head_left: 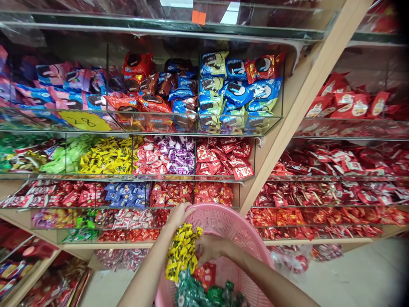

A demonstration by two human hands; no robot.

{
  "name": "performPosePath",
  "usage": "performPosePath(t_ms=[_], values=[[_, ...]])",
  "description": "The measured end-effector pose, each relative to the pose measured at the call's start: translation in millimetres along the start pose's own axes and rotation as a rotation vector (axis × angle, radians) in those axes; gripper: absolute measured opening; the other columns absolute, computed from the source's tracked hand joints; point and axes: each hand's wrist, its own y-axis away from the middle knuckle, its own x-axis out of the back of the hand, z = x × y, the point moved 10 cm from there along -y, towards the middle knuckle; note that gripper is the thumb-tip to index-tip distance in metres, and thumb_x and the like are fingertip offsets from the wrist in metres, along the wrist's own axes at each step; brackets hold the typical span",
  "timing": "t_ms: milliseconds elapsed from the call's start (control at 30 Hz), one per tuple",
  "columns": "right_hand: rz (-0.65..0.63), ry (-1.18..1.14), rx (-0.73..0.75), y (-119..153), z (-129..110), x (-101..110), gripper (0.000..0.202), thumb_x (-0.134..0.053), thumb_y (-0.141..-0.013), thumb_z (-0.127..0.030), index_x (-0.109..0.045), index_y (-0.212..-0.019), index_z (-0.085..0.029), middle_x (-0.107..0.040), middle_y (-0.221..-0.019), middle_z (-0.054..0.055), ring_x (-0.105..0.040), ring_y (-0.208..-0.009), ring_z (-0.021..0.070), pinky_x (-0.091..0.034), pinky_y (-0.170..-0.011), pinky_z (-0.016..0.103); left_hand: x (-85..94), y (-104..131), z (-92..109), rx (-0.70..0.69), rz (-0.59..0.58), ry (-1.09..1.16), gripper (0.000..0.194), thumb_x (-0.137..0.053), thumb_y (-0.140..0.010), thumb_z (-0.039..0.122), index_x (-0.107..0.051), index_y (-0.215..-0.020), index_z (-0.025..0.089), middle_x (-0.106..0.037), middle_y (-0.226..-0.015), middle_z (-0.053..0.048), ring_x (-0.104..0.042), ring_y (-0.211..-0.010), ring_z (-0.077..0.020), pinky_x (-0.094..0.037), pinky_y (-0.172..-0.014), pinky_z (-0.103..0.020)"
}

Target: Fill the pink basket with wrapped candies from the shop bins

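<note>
A pink plastic basket (223,215) with perforated walls is at the bottom centre. My left hand (179,214) is closed on its rim at the far left. My right hand (211,248) reaches inside, fingers curled downward beside a heap of yellow-wrapped candies (182,249); what the fingers hold, if anything, is hidden. Just below the fingertips lie red candy packets (206,274). Green-wrapped candies (191,292) fill the near part of the basket.
Ahead stand shelves with clear dividers. They hold blue and red cookie packets (236,94), yellow candies (108,155), purple-and-white candies (179,155) and red packets (223,157). A yellow price tag (84,120) hangs at left. A slanting wooden post (300,111) separates the right-hand shelves. Plastic bags (290,258) lie below.
</note>
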Motion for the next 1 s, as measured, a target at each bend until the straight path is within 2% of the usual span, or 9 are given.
performPosePath(t_ms=[100, 167, 267, 333, 400, 533, 667, 833, 1000], values=[[0.057, 0.099, 0.031, 3, -8, 6, 0.042, -0.074, -0.055, -0.025, -0.062, -0.095, -0.018, -0.064, -0.073, -0.003, -0.053, -0.063, 0.0118, -0.035, -0.052, 0.019, -0.1, 0, 0, 0.007, -0.003, -0.004, 0.035, -0.039, -0.084, 0.048, -0.062, -0.093, 0.023, -0.065, -0.081, -0.003, -0.058, -0.077, -0.0146, -0.034, -0.064, -0.019], [0.070, 0.119, 0.104, 3, -16, 4, 0.046, -0.072, -0.057, -0.023, -0.059, -0.101, -0.020, -0.063, -0.073, -0.004, -0.053, -0.063, 0.0108, -0.034, -0.051, 0.018, 0.2, 0, 0, -0.001, 0.001, 0.000, 0.036, -0.038, -0.084, 0.048, -0.062, -0.093, 0.023, -0.065, -0.081, -0.003, -0.058, -0.076, -0.0146, -0.034, -0.063, -0.019], [0.051, 0.160, 0.210, 1, -23, -8, 0.040, -0.068, -0.062, -0.020, -0.059, -0.102, -0.023, -0.061, -0.073, -0.006, -0.051, -0.062, 0.0090, -0.033, -0.052, 0.017, 0.5, 0, 0, -0.013, 0.009, 0.005, 0.037, -0.038, -0.084, 0.050, -0.063, -0.092, 0.024, -0.065, -0.081, -0.003, -0.058, -0.075, -0.0144, -0.033, -0.062, -0.019], [0.052, 0.174, 0.231, -1, -20, -12, 0.033, -0.066, -0.065, -0.019, -0.061, -0.097, -0.023, -0.060, -0.072, -0.006, -0.050, -0.062, 0.0085, -0.033, -0.053, 0.017, 0.2, 0, -1, -0.012, 0.010, 0.003, 0.037, -0.037, -0.084, 0.050, -0.063, -0.092, 0.024, -0.065, -0.079, -0.003, -0.058, -0.073, -0.0141, -0.033, -0.061, -0.019], [0.047, 0.101, 0.226, -4, -15, -12, 0.025, -0.066, -0.065, -0.019, -0.064, -0.090, -0.022, -0.059, -0.071, -0.006, -0.050, -0.060, 0.0079, -0.034, -0.052, 0.016, 0.1, -1, -1, -0.010, 0.012, -0.001, 0.038, -0.037, -0.084, 0.051, -0.062, -0.092, 0.024, -0.065, -0.077, -0.002, -0.058, -0.071, -0.0140, -0.033, -0.060, -0.019], [0.007, -0.237, 0.216, -4, -14, -5, 0.019, -0.066, -0.068, -0.027, -0.064, -0.084, -0.017, -0.057, -0.065, -0.004, -0.049, -0.055, 0.0070, -0.037, -0.049, 0.016, 0.5, 0, -1, -0.021, 0.026, -0.002, 0.037, -0.037, -0.083, 0.051, -0.062, -0.094, 0.025, -0.065, -0.077, -0.002, -0.058, -0.071, -0.0143, -0.033, -0.060, -0.019], [0.145, -0.393, 0.268, -1, -30, 19, 0.022, -0.062, -0.072, -0.031, -0.062, -0.088, -0.015, -0.054, -0.061, -0.003, -0.048, -0.054, 0.0072, -0.038, -0.050, 0.017, 0.9, 0, -1, -0.006, 0.030, 0.002, 0.036, -0.038, -0.083, 0.051, -0.062, -0.093, 0.026, -0.065, -0.079, -0.002, -0.058, -0.074, -0.0144, -0.033, -0.060, -0.019], [0.299, -0.216, 0.357, 2, -49, 29, 0.015, -0.055, -0.078, -0.025, -0.062, -0.089, -0.018, -0.056, -0.068, -0.002, -0.048, -0.058, 0.0081, -0.040, -0.056, 0.018, 2.5, 2, 1, -0.003, 0.030, -0.001, 0.036, -0.038, -0.084, 0.048, -0.062, -0.094, 0.024, -0.064, -0.079, -0.002, -0.057, -0.071, -0.0136, -0.033, -0.061, -0.019], [0.383, 0.057, 0.471, 7, -63, 28, 0.018, -0.046, -0.084, -0.020, -0.061, -0.092, -0.021, -0.060, -0.087, 0.001, -0.053, -0.080, 0.0114, -0.041, -0.077, 0.022, 3.8, 2, 2, 0.000, 0.029, -0.005, 0.036, -0.037, -0.084, 0.047, -0.062, -0.092, 0.023, -0.064, -0.077, -0.002, -0.057, -0.071, -0.0139, -0.033, -0.061, -0.019]])
